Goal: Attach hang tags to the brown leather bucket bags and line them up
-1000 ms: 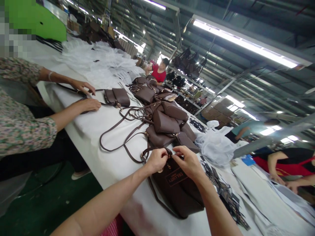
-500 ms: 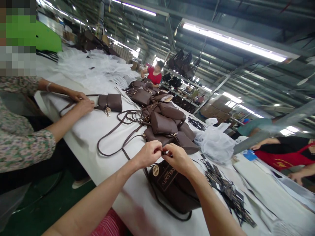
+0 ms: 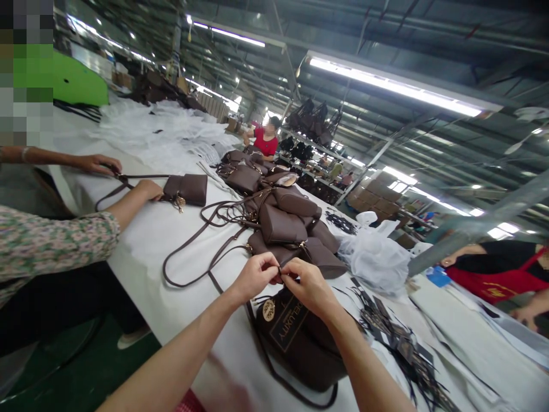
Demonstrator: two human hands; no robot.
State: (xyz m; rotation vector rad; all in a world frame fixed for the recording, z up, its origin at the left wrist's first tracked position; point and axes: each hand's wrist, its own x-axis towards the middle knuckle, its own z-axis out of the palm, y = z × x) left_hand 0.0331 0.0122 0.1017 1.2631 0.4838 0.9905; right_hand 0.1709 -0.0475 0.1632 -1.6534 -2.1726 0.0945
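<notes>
My left hand (image 3: 257, 276) and my right hand (image 3: 305, 281) meet above a dark brown handbag (image 3: 313, 355), thumbs and forefingers pinched. Between their fingertips shows a bit of thin dark cord (image 3: 280, 270), mostly hidden by the fingers. On the bag lies a dark hang tag (image 3: 288, 323) lettered DELUXITY, partly under my right hand. A round gold-coloured charm (image 3: 268, 310) sits beside the tag. The bag's long strap (image 3: 278, 377) loops down its near side onto the white table.
Several brown handbags (image 3: 283, 223) are heaped just beyond my hands, straps trailing left. At left, a co-worker's hands (image 3: 148, 190) handle a small brown bag's strap (image 3: 146, 176). To the right lie loose tags with black cords (image 3: 398, 337) and a crumpled clear plastic bag (image 3: 375, 254).
My hands stay pinched together over the handbag, with only a slight shift. At left, the co-worker's hands have moved apart along the strap. The view has shifted slightly.
</notes>
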